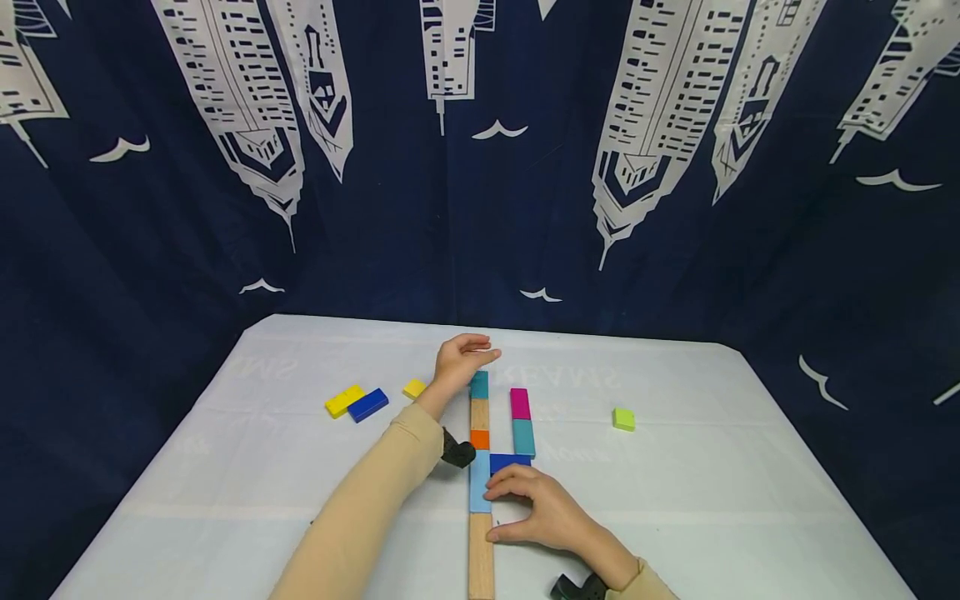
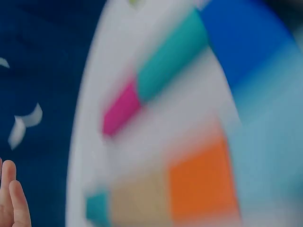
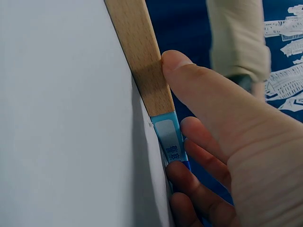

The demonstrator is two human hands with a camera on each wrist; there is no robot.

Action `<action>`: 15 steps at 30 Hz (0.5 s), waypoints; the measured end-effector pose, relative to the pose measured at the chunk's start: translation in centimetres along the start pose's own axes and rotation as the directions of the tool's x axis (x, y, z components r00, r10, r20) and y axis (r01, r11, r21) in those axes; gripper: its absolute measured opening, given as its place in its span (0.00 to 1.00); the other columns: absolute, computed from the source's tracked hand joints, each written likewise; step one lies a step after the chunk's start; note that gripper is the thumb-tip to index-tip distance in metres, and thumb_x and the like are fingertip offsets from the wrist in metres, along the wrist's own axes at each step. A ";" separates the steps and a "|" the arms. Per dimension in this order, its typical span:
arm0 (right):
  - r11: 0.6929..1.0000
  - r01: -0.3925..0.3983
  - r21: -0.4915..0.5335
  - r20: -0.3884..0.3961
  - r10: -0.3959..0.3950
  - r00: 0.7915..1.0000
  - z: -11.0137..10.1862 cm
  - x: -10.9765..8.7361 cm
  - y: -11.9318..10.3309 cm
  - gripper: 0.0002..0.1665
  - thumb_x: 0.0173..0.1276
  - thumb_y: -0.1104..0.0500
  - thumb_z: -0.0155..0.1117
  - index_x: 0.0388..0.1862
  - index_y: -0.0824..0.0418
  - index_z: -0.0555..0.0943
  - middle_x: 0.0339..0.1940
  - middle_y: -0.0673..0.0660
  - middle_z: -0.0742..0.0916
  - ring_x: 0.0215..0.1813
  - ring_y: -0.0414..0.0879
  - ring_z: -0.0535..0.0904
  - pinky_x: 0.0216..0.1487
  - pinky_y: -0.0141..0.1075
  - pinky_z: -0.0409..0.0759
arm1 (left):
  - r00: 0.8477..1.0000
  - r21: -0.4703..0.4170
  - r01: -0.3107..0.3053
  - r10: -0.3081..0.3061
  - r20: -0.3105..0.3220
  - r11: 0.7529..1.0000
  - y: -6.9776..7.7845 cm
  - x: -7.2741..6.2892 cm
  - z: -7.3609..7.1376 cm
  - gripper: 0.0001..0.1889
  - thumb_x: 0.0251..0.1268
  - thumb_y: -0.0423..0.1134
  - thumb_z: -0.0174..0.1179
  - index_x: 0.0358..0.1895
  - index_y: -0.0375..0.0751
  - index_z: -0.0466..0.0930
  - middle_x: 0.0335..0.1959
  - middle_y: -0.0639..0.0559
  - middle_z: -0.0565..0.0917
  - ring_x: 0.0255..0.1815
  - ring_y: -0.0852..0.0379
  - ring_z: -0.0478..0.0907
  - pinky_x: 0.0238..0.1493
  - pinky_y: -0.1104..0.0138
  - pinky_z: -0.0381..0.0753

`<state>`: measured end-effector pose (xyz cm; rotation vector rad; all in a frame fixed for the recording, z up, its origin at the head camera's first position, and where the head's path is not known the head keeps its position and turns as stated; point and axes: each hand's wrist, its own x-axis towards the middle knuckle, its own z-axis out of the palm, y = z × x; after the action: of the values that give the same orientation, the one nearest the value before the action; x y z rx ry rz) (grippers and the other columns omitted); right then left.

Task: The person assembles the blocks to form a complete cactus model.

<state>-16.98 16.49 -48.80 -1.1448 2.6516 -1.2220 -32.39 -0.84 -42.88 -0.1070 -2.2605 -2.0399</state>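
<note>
A straight row of blocks runs away from me down the middle: a long plain wooden block [image 1: 481,558], a light blue block [image 1: 480,483], an orange one [image 1: 479,439], a short wooden one [image 1: 479,414] and a teal one [image 1: 478,387]. My right hand [image 1: 551,512] rests along the row's right side, thumb at the long wooden block and fingertips at the light blue one. Beyond its fingers, a dark blue block [image 1: 510,461] lies crosswise against the row. By the teal far end hovers my left hand [image 1: 459,362], fingers loosely bent and holding nothing.
Right of the row, a second teal block [image 1: 523,437] and a magenta block [image 1: 520,403] lie end to end. Yellow [image 1: 342,401] and blue [image 1: 368,406] blocks sit at left, a small yellow one [image 1: 413,388] near the left wrist. A lime green block [image 1: 623,419] lies at right.
</note>
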 end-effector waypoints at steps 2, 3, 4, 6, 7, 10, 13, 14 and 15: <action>0.999 0.035 -0.005 -0.012 -0.035 0.999 0.0 0.0 0.2 0.24 0.49 0.42 0.74 0.44 0.49 0.84 0.49 0.44 0.81 0.52 0.39 0.75 0.53 0.37 0.75 | 1.000 -0.088 -0.008 0.008 0.004 0.996 1.4 -0.1 1.7 0.19 0.51 0.35 0.70 0.47 0.32 0.80 0.41 0.45 0.84 0.42 0.54 0.81 0.43 0.68 0.80; 0.999 0.050 -0.009 -0.021 -0.051 0.999 0.0 0.0 0.3 0.23 0.49 0.42 0.74 0.44 0.49 0.84 0.48 0.45 0.81 0.52 0.39 0.75 0.53 0.36 0.75 | 1.000 -0.126 -0.006 0.008 0.012 0.992 2.0 -0.1 2.6 0.19 0.51 0.35 0.70 0.47 0.32 0.80 0.41 0.46 0.84 0.41 0.55 0.81 0.42 0.69 0.79; 0.998 0.064 -0.016 -0.031 -0.065 0.997 0.1 0.0 0.4 0.23 0.49 0.42 0.74 0.44 0.49 0.84 0.48 0.45 0.81 0.51 0.39 0.76 0.52 0.36 0.76 | 1.000 -0.157 -0.002 0.004 0.018 0.988 2.5 -0.3 3.5 0.19 0.51 0.35 0.70 0.47 0.32 0.81 0.40 0.47 0.85 0.40 0.56 0.81 0.41 0.69 0.79; 0.996 0.086 -0.033 -0.043 -0.087 0.995 0.1 -0.1 0.6 0.23 0.49 0.43 0.74 0.43 0.49 0.84 0.47 0.45 0.83 0.50 0.39 0.77 0.51 0.36 0.76 | 0.999 -0.206 0.022 -0.015 0.034 0.978 3.1 -0.7 5.4 0.19 0.52 0.37 0.70 0.47 0.33 0.81 0.39 0.49 0.85 0.38 0.59 0.81 0.39 0.70 0.79; 0.995 0.092 -0.039 -0.046 -0.094 0.995 0.2 -0.1 0.6 0.23 0.50 0.43 0.74 0.43 0.50 0.84 0.46 0.45 0.83 0.50 0.39 0.77 0.51 0.35 0.77 | 0.999 -0.220 0.032 -0.024 0.042 0.975 3.3 -1.0 6.4 0.18 0.52 0.37 0.69 0.47 0.33 0.81 0.38 0.50 0.85 0.37 0.60 0.81 0.38 0.70 0.79; 0.994 0.070 -0.082 -0.055 -0.075 0.996 0.2 -0.3 0.6 0.25 0.49 0.42 0.74 0.44 0.51 0.84 0.45 0.45 0.84 0.49 0.38 0.78 0.49 0.35 0.77 | 0.997 -0.252 0.062 -0.049 0.058 0.966 3.5 -1.8 9.1 0.16 0.52 0.38 0.69 0.44 0.36 0.83 0.35 0.52 0.86 0.34 0.62 0.80 0.36 0.71 0.79; 0.995 0.001 -0.099 -0.056 -0.006 0.998 0.1 -0.5 0.3 0.31 0.49 0.39 0.73 0.49 0.52 0.81 0.49 0.45 0.82 0.53 0.40 0.76 0.53 0.36 0.75 | 0.996 -0.254 0.083 -0.070 0.062 0.964 3.6 -2.7 11.7 0.12 0.51 0.37 0.70 0.40 0.38 0.84 0.33 0.53 0.86 0.31 0.63 0.80 0.33 0.72 0.78; 0.995 -0.028 -0.094 -0.055 0.023 0.998 0.1 -0.6 0.2 0.33 0.49 0.39 0.73 0.51 0.53 0.80 0.50 0.45 0.81 0.54 0.40 0.74 0.54 0.37 0.74 | 0.995 -0.252 0.091 -0.078 0.062 0.963 3.6 -3.0 12.5 0.12 0.51 0.37 0.70 0.39 0.39 0.84 0.32 0.53 0.86 0.31 0.64 0.80 0.32 0.73 0.77; 0.995 -0.055 -0.086 -0.050 0.051 0.997 0.0 -0.6 0.1 0.34 0.49 0.39 0.73 0.53 0.53 0.78 0.52 0.45 0.80 0.55 0.40 0.73 0.55 0.37 0.74 | 0.995 -0.247 0.094 -0.082 0.060 0.964 3.6 -3.2 13.3 0.11 0.51 0.36 0.70 0.38 0.39 0.84 0.31 0.53 0.86 0.30 0.64 0.80 0.32 0.73 0.77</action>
<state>-16.59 16.91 -49.05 -1.0613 2.7767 -1.1497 -29.11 12.78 -41.05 -0.0767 -2.0581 -2.3867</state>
